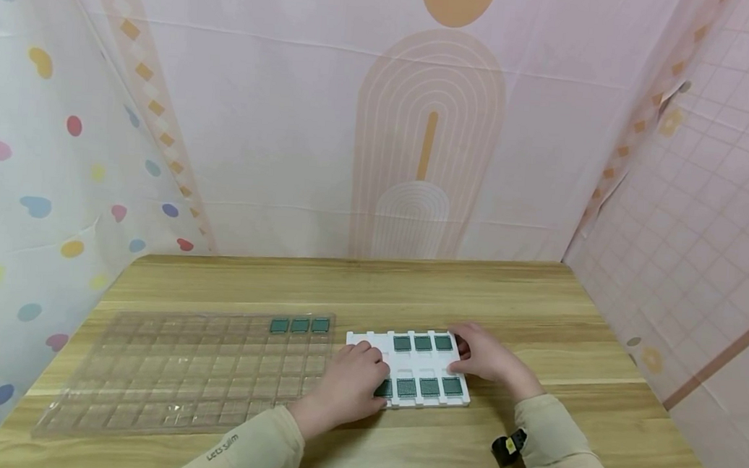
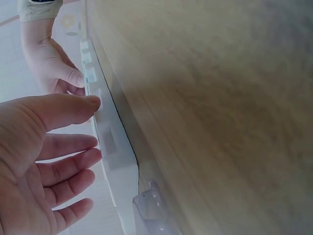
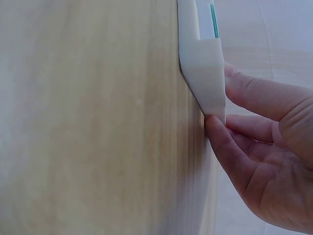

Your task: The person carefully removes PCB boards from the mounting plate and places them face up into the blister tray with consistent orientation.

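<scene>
On worktop [image 1: 398,453], head view: white tray [image 1: 427,366] lies just R of clear tray [image 1: 209,360], side by side, prob. so both are within easy reach.
Green chips [image 1: 430,388]: 3 visible in white tray's far row, 4 in near row (one part-hidden by L hand); 3 more in clear tray's far-R pockets. Pockets prob. stop them sliding.
L hand [image 1: 347,381]: over white tray's L end, forearm in from near side, fingers bent; looks like steadying.
R hand [image 1: 486,358]: at white tray's R end, forearm angled in from near R.
L hand, L wrist view: grip half-wide; thumb at tray's side, fingers apart & loosely bent, tips at its top; no chip seen in it. Can't tell if every fingertip touches.
R hand, R wrist view: grip narrow, pinching white tray's end, one tip at lower edge; prob. keeps it from shifting.
</scene>
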Action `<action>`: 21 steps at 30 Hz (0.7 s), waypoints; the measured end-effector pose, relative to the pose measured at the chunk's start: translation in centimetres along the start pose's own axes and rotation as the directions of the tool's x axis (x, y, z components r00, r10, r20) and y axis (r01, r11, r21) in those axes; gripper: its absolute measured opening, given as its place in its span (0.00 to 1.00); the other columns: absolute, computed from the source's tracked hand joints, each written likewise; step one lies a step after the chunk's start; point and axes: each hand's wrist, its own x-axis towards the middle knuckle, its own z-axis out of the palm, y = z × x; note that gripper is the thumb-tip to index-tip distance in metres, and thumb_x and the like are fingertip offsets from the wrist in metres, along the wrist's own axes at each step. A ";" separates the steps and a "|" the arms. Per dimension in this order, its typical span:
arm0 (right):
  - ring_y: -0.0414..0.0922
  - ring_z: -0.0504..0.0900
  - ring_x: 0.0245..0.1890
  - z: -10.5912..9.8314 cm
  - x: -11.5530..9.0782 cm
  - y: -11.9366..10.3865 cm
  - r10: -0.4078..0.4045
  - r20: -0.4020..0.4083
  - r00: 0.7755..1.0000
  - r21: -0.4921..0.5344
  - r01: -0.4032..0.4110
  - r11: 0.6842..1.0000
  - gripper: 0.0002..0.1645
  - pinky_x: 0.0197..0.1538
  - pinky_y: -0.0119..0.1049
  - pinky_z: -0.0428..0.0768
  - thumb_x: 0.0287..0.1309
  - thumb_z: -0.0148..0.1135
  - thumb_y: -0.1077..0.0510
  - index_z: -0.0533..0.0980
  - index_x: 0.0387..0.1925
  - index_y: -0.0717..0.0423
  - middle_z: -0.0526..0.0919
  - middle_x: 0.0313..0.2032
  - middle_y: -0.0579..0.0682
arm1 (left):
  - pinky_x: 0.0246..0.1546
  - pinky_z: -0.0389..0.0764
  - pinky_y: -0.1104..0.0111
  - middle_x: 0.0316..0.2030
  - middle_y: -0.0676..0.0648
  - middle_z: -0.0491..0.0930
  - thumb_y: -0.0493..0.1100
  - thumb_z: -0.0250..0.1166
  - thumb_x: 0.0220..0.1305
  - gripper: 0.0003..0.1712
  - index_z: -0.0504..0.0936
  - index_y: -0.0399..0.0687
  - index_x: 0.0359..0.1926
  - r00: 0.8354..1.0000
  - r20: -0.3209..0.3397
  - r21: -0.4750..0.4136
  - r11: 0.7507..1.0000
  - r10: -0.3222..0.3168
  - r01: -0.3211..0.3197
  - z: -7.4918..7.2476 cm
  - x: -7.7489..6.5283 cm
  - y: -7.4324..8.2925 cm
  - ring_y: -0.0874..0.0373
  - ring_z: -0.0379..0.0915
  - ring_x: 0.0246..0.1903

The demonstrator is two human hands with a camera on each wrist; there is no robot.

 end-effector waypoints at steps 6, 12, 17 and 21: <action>0.49 0.78 0.43 0.0 0.0 0.0 -0.002 0.000 1.000 0.000 0.002 1.000 0.44 0.46 0.41 0.79 0.49 0.76 0.62 0.66 0.64 0.73 0.75 0.52 0.62 | 0.35 0.73 0.64 0.27 0.53 0.75 0.57 0.76 0.49 0.17 0.83 0.51 0.27 1.000 -0.015 0.008 1.000 -0.004 0.004 0.3 0.1 0.2 0.56 0.69 0.32; 0.49 0.78 0.44 0.0 0.0 0.1 -0.006 -0.001 1.000 -0.003 0.006 1.000 0.43 0.46 0.41 0.79 0.49 0.76 0.62 0.66 0.64 0.73 0.75 0.52 0.62 | 0.34 0.73 0.64 0.26 0.54 0.74 0.56 0.75 0.49 0.16 0.82 0.51 0.25 1.000 -0.012 -0.002 1.000 -0.013 0.013 0.4 0.2 0.2 0.55 0.68 0.32; 0.49 0.78 0.43 0.0 0.0 0.0 -0.011 -0.003 1.000 -0.009 0.011 1.000 0.43 0.46 0.42 0.79 0.49 0.76 0.62 0.67 0.64 0.73 0.75 0.52 0.62 | 0.33 0.72 0.64 0.25 0.54 0.73 0.54 0.75 0.48 0.15 0.81 0.51 0.24 1.000 -0.016 -0.011 1.000 -0.017 0.017 0.4 0.2 0.3 0.56 0.68 0.31; 0.49 0.78 0.43 0.0 0.0 -0.1 -0.007 -0.002 1.000 0.002 0.007 1.000 0.43 0.46 0.41 0.79 0.48 0.76 0.63 0.67 0.64 0.73 0.75 0.51 0.61 | 0.33 0.72 0.64 0.24 0.54 0.73 0.53 0.75 0.49 0.14 0.81 0.51 0.24 1.000 -0.013 -0.019 1.000 -0.022 0.022 0.5 0.2 0.3 0.56 0.68 0.31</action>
